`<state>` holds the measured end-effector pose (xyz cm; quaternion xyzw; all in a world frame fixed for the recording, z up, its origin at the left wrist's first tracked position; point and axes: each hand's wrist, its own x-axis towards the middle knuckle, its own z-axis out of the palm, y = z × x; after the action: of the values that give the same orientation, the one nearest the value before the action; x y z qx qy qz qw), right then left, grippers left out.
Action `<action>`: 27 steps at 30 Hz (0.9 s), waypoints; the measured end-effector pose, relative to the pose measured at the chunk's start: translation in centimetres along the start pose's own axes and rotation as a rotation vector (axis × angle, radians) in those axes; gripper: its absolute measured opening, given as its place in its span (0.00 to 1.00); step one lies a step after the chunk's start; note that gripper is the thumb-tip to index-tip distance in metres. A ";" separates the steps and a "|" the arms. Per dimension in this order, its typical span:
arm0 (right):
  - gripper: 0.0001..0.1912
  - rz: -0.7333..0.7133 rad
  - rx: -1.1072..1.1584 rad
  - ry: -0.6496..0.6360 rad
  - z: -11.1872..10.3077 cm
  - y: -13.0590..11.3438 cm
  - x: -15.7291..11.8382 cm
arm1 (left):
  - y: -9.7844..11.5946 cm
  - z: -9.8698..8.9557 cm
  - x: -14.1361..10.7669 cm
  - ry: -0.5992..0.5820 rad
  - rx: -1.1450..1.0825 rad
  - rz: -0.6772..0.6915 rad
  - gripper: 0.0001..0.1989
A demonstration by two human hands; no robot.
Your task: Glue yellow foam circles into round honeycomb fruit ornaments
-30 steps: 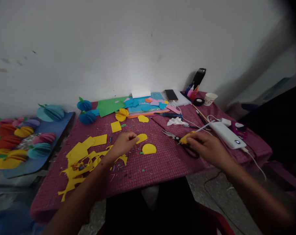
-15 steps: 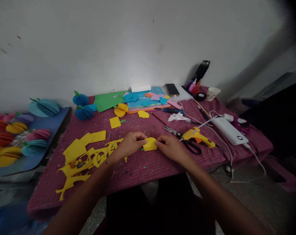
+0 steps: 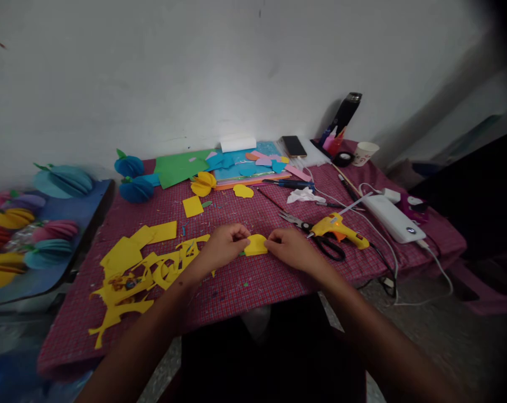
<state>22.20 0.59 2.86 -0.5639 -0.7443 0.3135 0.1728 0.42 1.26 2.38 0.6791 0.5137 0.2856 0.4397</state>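
A small yellow foam-like sheet piece (image 3: 256, 245), rounded along its top, is held just over the table between my two hands. My left hand (image 3: 227, 244) pinches its left edge with thumb and fingers. On the opposite edge, my right hand (image 3: 290, 246) grips it in the same way. A bit of green shows beside the left fingertips. Right of my right hand lie scissors (image 3: 329, 248) with black handles, partly under a yellow glue gun (image 3: 338, 229). Yellow cut-out scraps (image 3: 169, 270) spread out left of my left hand.
Blue layered paper fruits (image 3: 136, 189) and a yellow one (image 3: 203, 183) stand toward the back. More fill a blue board (image 3: 89, 207) at left. A white power bank (image 3: 394, 218) with cables, a paper cup (image 3: 365, 153) and a phone (image 3: 294, 146) lie at right and back.
The view has shifted slightly, so the things at left appear a little farther left. Both hands keep their hold on the yellow piece, nearly unmoved.
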 end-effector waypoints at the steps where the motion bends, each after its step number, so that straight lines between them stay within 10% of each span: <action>1: 0.10 0.006 -0.013 -0.004 0.0 0.0 0.0 | 0.0 0.0 0.0 0.000 0.012 0.003 0.05; 27: 0.09 0.033 -0.171 0.032 0.4 -0.3 0.0 | -1.2 0.4 0.1 -0.002 0.171 0.081 0.06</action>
<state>21.71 0.39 2.75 -0.5938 -0.7560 0.2424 0.1307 0.26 1.30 1.10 0.7347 0.5078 0.2575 0.3689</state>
